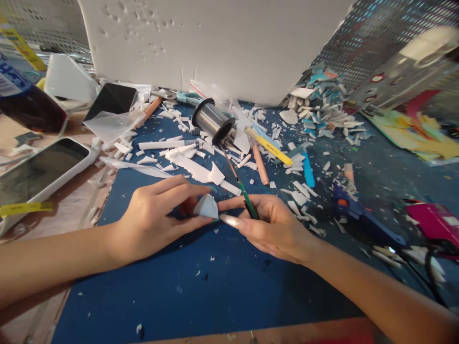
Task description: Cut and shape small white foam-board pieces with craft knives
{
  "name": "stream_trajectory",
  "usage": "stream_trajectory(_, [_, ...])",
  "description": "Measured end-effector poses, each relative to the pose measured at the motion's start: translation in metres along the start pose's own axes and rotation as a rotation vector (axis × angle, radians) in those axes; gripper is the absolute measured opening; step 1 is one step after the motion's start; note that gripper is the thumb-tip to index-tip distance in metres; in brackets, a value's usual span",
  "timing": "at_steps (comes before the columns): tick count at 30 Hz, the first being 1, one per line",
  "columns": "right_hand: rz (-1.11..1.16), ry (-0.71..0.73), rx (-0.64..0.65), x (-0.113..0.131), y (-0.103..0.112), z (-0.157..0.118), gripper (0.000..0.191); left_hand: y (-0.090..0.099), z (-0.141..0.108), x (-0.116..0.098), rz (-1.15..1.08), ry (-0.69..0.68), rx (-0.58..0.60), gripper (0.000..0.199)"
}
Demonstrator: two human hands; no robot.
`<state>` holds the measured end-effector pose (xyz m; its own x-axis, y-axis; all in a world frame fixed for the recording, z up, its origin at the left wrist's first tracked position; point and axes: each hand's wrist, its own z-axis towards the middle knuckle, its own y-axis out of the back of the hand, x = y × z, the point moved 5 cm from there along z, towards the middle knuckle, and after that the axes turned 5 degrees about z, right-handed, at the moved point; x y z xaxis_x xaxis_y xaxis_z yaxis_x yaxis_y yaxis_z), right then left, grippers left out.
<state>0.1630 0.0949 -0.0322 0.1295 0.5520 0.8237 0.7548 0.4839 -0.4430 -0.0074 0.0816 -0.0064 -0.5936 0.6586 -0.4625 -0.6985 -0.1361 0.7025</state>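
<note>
My left hand (154, 222) is closed around a small pale blue piece (207, 207), cone-like with a rounded edge, pinched between thumb and fingers just above the blue mat (172, 291). My right hand (272, 227) meets it from the right, with thumb and index fingertips at the piece's edge. A slim green-handled tool (246, 197) rests in the right hand, its thin shaft slanting up and away from me. What kind of tool it is I cannot make out. White foam offcuts (195, 165) lie just beyond both hands.
Behind the scraps stand a spool of grey wire (214, 122) and a white foam board (215, 43). A yellow strip-like cutter (268, 145) lies right of the spool. At right is a blue glue gun (366, 215); at left, a phone (45, 172) and a dark bottle (30, 102).
</note>
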Motion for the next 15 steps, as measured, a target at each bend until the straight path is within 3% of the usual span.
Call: stream_trajectory(15, [0.050, -0.013, -0.004, -0.0022, -0.0007, 0.0023, 0.019, 0.0007, 0.0016, 0.0031, -0.042, -0.009, 0.024, 0.031])
